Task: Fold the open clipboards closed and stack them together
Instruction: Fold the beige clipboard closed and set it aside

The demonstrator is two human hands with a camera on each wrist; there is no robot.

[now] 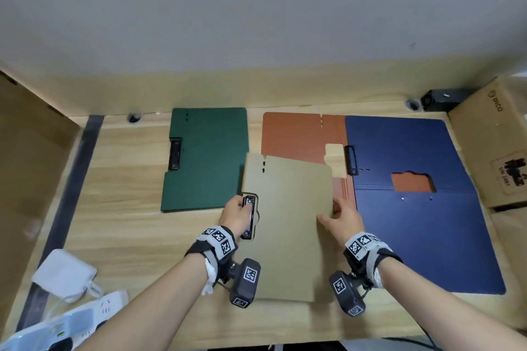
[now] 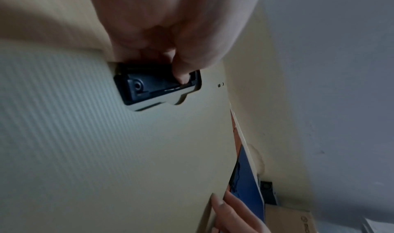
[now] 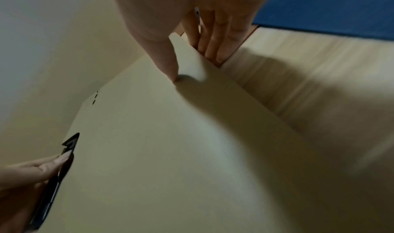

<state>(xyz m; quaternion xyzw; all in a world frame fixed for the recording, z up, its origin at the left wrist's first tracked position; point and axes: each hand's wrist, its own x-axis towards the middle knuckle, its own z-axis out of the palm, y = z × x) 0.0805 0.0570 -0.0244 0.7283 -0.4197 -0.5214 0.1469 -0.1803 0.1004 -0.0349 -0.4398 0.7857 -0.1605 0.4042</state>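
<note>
Both hands hold a closed tan clipboard [image 1: 288,222] at mid-table, its far corner over the orange one. My left hand [image 1: 238,209] grips its left edge at the black clip [image 2: 157,86], thumb on the clip. My right hand [image 1: 333,212] pinches the right edge, thumb [image 3: 168,64] on the cover and fingers [image 3: 213,39] beneath. A closed green clipboard [image 1: 205,157] lies flat at the back left. An open orange clipboard [image 1: 293,137] lies behind the tan one. An open blue clipboard [image 1: 413,222] covers its right half; orange shows through the blue cutout.
A cardboard box [image 1: 490,145] stands at the right edge of the wooden table [image 1: 128,208], with a small black device [image 1: 445,98] behind it. A cardboard panel [image 1: 28,165] borders the left side. A white adapter [image 1: 65,273] and power strip [image 1: 105,305] lie front left.
</note>
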